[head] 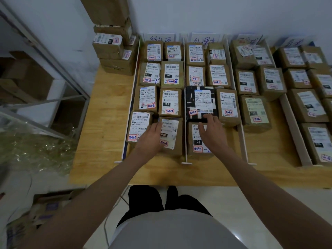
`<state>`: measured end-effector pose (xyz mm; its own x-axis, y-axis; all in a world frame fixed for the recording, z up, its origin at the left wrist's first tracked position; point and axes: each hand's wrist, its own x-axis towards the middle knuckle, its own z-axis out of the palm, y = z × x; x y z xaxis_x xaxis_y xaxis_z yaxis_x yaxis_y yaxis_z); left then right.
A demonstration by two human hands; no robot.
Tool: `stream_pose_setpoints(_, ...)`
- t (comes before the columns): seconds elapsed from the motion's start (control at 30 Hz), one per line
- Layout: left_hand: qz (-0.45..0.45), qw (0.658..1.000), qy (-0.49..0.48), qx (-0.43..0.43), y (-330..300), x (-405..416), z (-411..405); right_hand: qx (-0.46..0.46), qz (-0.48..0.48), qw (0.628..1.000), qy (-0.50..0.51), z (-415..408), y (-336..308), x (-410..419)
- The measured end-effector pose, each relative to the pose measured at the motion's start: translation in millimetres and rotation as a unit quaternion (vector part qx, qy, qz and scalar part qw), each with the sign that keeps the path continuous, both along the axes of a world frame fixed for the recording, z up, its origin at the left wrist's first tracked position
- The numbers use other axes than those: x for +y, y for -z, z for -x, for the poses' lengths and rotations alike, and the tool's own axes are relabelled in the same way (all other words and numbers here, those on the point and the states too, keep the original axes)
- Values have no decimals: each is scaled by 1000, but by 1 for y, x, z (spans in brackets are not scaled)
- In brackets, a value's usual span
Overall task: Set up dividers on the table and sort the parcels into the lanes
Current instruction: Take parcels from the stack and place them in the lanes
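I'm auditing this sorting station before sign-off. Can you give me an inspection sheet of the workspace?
Surface: wooden table, bare at its left edge.
Job's things: white dividers form lanes; labelled parcels fill them in rows.
Clutter: stacked boxes at the table's back left corner, outside the lanes.
Grippers: left hand on the parcel marked 060; right hand on the parcel marked 122.
Cables: one thin cable on the floor.
Surroundings: white wall, metal shelving left.

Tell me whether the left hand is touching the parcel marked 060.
Touching. The head view shows the left hand lying on the left edge of the 060 parcel, fingers overlapping its label with no gap.
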<state>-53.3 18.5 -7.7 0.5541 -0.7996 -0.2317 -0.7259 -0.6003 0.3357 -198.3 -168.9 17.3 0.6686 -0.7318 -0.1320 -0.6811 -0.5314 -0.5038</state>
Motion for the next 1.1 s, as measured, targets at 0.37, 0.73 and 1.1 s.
stream_pose_setpoints(0.37,-5,990,-84,-110,-55,58,-92,-31,52,995,-82,-72,-31,30)
stream_pose_setpoints(0.73,-16,987,-113,-116,-62,93,-180,-6,74,993,-87,-160,-36,64)
stream_pose_setpoints(1.1,-16,990,-83,-116,-81,99,-310,-23,63,996,-64,-286,-51,99)
